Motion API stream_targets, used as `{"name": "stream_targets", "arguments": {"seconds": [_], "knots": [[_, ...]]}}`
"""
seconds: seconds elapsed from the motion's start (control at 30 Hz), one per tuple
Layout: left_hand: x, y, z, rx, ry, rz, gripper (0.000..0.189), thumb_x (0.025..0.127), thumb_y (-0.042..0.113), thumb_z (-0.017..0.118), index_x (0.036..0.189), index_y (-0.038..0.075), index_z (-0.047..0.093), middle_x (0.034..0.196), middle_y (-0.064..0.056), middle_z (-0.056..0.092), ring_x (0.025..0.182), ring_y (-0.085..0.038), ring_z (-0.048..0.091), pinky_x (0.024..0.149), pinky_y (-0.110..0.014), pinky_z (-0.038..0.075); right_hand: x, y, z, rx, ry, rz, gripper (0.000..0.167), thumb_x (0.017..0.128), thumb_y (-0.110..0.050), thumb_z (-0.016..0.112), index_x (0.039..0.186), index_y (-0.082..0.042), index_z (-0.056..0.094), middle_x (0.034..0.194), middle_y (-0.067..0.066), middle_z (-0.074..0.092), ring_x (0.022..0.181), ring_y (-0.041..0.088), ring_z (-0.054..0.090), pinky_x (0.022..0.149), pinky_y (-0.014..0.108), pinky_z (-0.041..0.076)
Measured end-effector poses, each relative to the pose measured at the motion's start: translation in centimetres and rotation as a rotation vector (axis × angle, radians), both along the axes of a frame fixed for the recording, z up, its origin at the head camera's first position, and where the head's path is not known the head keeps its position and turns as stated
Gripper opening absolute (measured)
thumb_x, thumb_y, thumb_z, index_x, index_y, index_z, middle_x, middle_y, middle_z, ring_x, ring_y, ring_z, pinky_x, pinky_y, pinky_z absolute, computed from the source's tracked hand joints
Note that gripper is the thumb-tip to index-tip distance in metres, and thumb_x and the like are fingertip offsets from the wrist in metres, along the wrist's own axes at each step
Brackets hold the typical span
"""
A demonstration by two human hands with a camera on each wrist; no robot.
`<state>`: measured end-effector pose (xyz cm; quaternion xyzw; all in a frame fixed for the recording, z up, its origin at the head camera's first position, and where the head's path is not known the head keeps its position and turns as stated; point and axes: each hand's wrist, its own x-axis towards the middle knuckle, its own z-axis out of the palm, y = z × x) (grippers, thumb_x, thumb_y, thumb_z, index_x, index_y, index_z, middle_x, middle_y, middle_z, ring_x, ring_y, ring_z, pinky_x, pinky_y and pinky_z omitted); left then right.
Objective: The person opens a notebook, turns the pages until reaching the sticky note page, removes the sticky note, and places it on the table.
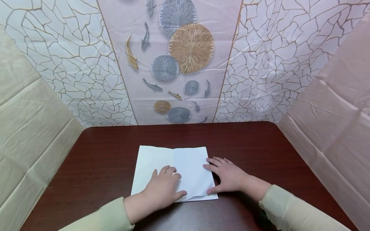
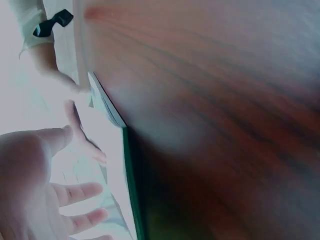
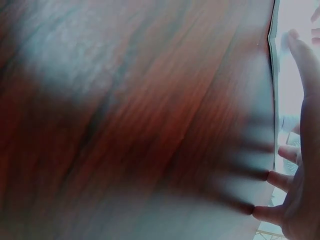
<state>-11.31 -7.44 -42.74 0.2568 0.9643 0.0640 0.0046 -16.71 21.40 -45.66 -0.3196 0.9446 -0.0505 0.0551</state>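
An open notebook (image 1: 189,170) lies on the table, its left page blank and its right page ruled with lines. The lower right corner of the ruled page curls up a little above the sheets under it. My left hand (image 1: 163,187) is spread over the middle fold, fingers and thumb apart. At the right edge of the notebook is my right hand (image 1: 229,176), with its thumb at the lifted corner and its fingertips near the upper part of that edge. In the left wrist view a dark green cover edge (image 2: 131,190) shows under the pages.
The dark brown wooden table (image 1: 110,150) reaches back to a patterned cloth wall (image 1: 176,80). Beige cloth panels stand along the left and right sides. A black strap (image 2: 52,24) is on the right sleeve in the left wrist view.
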Motion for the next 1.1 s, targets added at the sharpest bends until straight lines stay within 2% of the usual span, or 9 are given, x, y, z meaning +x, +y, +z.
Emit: {"name": "stream_targets", "arguments": {"seconds": [0.3, 0.53, 0.83, 1.1], "knots": [[0.3, 2.4, 0.7, -0.142, 0.145, -0.173, 0.048, 0.085, 0.064, 0.064, 0.105, 0.020, 0.070, 0.122, -0.003, 0.059, 0.122, -0.026, 0.051, 0.097, -0.061, 0.043, -0.1, -0.2, -0.2, -0.017, 0.016, -0.039, 0.103, 0.068, -0.093, 0.047, 0.147, -0.027, 0.049, 0.155, 0.004, 0.040, 0.141, 0.032, 0.036, 0.109, 0.061, 0.031], [0.3, 3.6, 0.1, -0.177, 0.240, -0.264, 0.039, 0.083, 0.059, 0.070, 0.096, 0.022, 0.070, 0.114, -0.002, 0.061, 0.116, -0.025, 0.053, 0.099, -0.056, 0.043, 0.0, -0.3, -0.2, -0.038, 0.013, -0.040, 0.101, 0.071, -0.092, 0.047, 0.145, -0.025, 0.051, 0.153, 0.006, 0.041, 0.141, 0.032, 0.036, 0.108, 0.064, 0.031], [0.1, 3.8, -0.1, -0.192, 0.264, -0.298, 0.026, 0.085, 0.046, 0.073, 0.098, 0.023, 0.073, 0.110, -0.001, 0.063, 0.115, -0.025, 0.055, 0.100, -0.051, 0.044, 0.0, -0.3, 0.1, -0.044, -0.006, -0.047, 0.102, 0.070, -0.092, 0.048, 0.146, -0.024, 0.049, 0.154, 0.007, 0.040, 0.141, 0.032, 0.035, 0.108, 0.063, 0.031], [0.2, 3.8, -0.1, -0.190, 0.303, -0.300, 0.021, 0.085, 0.042, 0.073, 0.095, 0.023, 0.073, 0.110, -0.001, 0.063, 0.116, -0.025, 0.055, 0.102, -0.050, 0.042, 0.0, 0.0, 0.0, -0.060, 0.014, -0.048, 0.106, 0.068, -0.092, 0.050, 0.148, -0.023, 0.046, 0.154, 0.007, 0.040, 0.140, 0.032, 0.038, 0.110, 0.058, 0.031]]}}
